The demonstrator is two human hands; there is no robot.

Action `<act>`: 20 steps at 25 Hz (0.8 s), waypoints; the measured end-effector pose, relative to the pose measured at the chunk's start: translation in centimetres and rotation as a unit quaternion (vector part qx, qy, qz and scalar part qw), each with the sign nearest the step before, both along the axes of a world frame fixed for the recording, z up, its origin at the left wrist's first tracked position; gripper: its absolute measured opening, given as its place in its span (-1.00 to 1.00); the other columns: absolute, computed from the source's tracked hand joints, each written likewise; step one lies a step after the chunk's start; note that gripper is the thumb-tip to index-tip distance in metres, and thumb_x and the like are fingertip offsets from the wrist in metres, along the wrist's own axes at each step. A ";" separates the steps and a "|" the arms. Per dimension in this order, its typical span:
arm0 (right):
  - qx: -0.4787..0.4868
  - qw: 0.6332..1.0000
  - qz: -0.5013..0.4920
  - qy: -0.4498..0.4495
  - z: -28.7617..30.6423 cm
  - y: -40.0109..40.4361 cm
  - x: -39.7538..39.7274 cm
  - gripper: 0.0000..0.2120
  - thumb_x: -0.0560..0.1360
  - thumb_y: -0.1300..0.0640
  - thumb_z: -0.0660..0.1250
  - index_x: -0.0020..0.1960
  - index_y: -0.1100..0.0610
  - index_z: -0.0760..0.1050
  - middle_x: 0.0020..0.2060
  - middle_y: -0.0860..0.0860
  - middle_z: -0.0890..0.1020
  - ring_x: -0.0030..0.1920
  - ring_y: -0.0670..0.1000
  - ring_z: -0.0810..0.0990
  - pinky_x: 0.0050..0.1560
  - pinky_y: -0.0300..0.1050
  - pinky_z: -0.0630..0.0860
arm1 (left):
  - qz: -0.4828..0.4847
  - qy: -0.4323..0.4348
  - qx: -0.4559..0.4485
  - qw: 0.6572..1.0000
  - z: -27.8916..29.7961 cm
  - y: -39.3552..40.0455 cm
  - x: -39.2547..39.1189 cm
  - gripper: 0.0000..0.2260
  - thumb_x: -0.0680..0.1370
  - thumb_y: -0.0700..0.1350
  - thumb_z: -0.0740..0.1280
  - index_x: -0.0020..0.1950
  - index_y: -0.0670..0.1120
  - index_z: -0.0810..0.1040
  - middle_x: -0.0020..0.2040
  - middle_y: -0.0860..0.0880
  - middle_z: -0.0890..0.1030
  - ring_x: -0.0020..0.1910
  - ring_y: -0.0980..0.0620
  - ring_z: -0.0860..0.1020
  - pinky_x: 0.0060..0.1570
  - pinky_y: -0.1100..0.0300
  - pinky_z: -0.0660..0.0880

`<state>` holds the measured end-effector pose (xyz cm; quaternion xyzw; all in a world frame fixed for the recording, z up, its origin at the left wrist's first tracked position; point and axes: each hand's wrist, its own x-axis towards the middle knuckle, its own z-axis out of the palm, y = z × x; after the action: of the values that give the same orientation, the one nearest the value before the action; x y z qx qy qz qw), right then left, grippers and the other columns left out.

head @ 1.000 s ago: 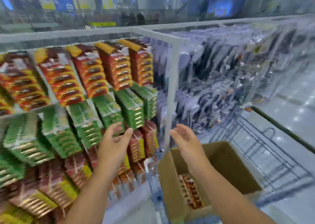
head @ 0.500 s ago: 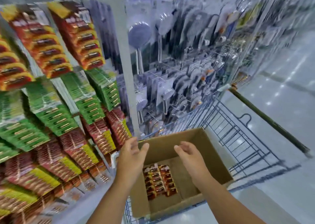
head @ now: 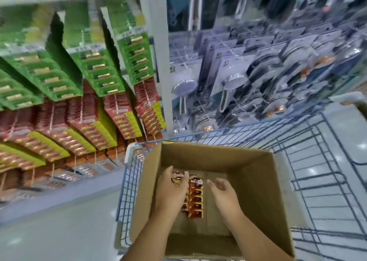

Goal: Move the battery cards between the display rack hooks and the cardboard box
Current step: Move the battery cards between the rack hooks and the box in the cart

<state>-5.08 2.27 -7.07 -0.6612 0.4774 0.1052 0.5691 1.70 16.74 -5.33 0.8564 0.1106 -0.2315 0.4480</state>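
- Head view, lower middle of the frame: the cardboard box (head: 248, 173) sits in a blue wire cart (head: 309, 161), open at the top.
- A strip of red battery cards (head: 195, 199) lies flat on the box floor.
- The left hand (head: 172, 189) reaches into the box, its fingers curled around the top of the strip.
- The right hand (head: 223, 191) hovers just beside the strip, fingers relaxed, holding nothing.
- Left of the frame: the display rack hooks (head: 79, 105) hang crowded with green and red cards.
- Judging by this, the box is nearly emptied; this strip looks like the last to hang.
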 end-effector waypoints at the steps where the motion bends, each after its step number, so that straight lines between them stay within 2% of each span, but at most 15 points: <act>1: 0.007 1.000 0.015 0.016 -1.7 -0.4 0.2 -0.56 0.64 -0.04 0.36 0.46 0.05 0.40 0.21 -0.05 0.56 0.08 -0.09 0.50 0.08 -0.20 0.41 | 0.018 0.011 0.016 1.000 -1.6 -0.5 0.1 -0.42 0.59 0.22 0.35 0.57 0.10 0.34 0.49 0.05 0.47 0.42 -0.04 0.49 0.34 -0.02 0.51; 2: 0.009 0.999 0.028 0.032 -3.2 -0.6 0.5 -0.57 0.64 -0.04 0.36 0.44 0.07 0.40 0.19 -0.05 0.58 0.07 -0.08 0.53 0.05 -0.21 0.43 | 0.032 0.024 0.031 0.999 -3.3 -0.9 0.2 -0.43 0.58 0.22 0.35 0.55 0.09 0.37 0.46 0.03 0.51 0.38 -0.07 0.53 0.30 -0.05 0.54; 4: 0.009 0.996 0.063 0.063 -6.8 -1.3 1.3 -0.50 0.62 -0.08 0.38 0.47 0.10 0.40 0.30 0.03 0.58 0.24 0.04 0.58 0.12 -0.16 0.42 | 0.059 0.056 0.055 0.995 -6.7 -1.8 0.4 -0.47 0.59 0.17 0.36 0.52 0.05 0.40 0.40 -0.03 0.58 0.32 -0.11 0.57 0.28 -0.09 0.55; 6: 0.012 0.994 0.069 0.084 -10.6 -1.8 1.9 -0.47 0.60 -0.07 0.41 0.46 0.15 0.41 0.35 0.10 0.57 0.32 0.13 0.56 0.13 -0.12 0.42 | 0.073 0.075 0.077 0.992 -10.0 -2.3 0.6 -0.49 0.61 0.11 0.37 0.53 0.00 0.41 0.37 -0.08 0.59 0.32 -0.14 0.58 0.28 -0.02 0.54; 8: 0.030 0.994 0.063 0.085 -14.6 -2.0 2.4 -0.52 0.57 -0.05 0.45 0.37 0.17 0.46 0.27 0.12 0.62 0.23 0.14 0.61 0.10 -0.08 0.48 | 0.081 0.075 0.103 0.989 -13.2 -2.3 1.0 -0.52 0.60 0.06 0.41 0.49 -0.05 0.46 0.34 -0.10 0.61 0.31 -0.16 0.58 0.21 0.06 0.51; 11: 0.026 0.994 0.067 0.087 -21.1 -2.2 3.0 -0.58 0.51 -0.10 0.50 0.20 0.16 0.56 0.11 0.11 0.72 0.07 0.12 0.69 0.09 0.04 0.63 | 0.078 0.075 0.155 0.982 -19.0 -1.4 1.9 -0.49 0.53 0.14 0.46 0.41 -0.05 0.53 0.31 -0.11 0.61 0.26 -0.18 0.60 0.24 -0.02 0.55; 14: 0.036 0.991 0.070 0.110 -25.6 -1.7 3.5 -0.73 0.50 -0.08 0.51 0.05 0.09 0.62 0.01 0.08 0.75 -0.11 0.02 0.70 -0.16 -0.12 0.60 | 0.083 0.101 0.174 0.976 -24.4 -0.7 3.0 -0.43 0.49 0.21 0.45 0.42 -0.01 0.49 0.33 -0.09 0.61 0.28 -0.18 0.60 0.26 -0.12 0.56; 15: 0.032 0.990 0.067 0.117 -26.5 -1.4 3.7 -0.76 0.48 -0.08 0.53 0.01 0.05 0.62 0.01 0.09 0.74 -0.12 0.03 0.69 -0.15 -0.12 0.60 | 0.082 0.106 0.182 0.974 -25.5 -0.6 3.3 -0.43 0.50 0.20 0.45 0.43 -0.01 0.48 0.33 -0.08 0.61 0.29 -0.17 0.59 0.27 -0.11 0.55; 16: 0.025 0.989 0.058 0.131 -27.4 -1.0 3.9 -0.69 0.42 -0.13 0.56 0.01 0.04 0.60 0.04 0.10 0.72 -0.09 0.06 0.69 -0.07 -0.08 0.63 | 0.077 0.108 0.193 0.972 -26.3 -0.7 3.5 -0.46 0.51 0.18 0.44 0.42 -0.02 0.48 0.32 -0.08 0.60 0.28 -0.17 0.59 0.27 -0.09 0.55; 18: -0.016 0.983 0.052 0.174 -28.4 -0.2 4.4 -0.35 0.27 -0.26 0.60 0.19 0.09 0.54 0.18 0.13 0.63 0.08 0.16 0.66 0.10 -0.02 0.61 | 0.049 0.096 0.221 0.969 -27.1 -0.9 3.8 -0.49 0.54 0.16 0.42 0.42 -0.04 0.48 0.32 -0.11 0.59 0.28 -0.18 0.58 0.26 -0.06 0.55; 20: -0.036 0.978 0.048 0.199 -28.3 0.3 5.1 -0.17 0.31 -0.19 0.64 0.37 0.17 0.37 0.31 0.20 0.47 0.25 0.24 0.56 0.09 -0.03 0.50 | 0.033 0.107 0.238 0.965 -27.4 -1.2 3.9 -0.43 0.54 0.12 0.45 0.49 -0.04 0.41 0.38 -0.14 0.53 0.32 -0.18 0.55 0.23 0.00 0.54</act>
<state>0.01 2.53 -35.41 -0.6690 0.5522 0.2452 0.4329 5.56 15.52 -32.77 0.9044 0.2382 -0.2742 0.2239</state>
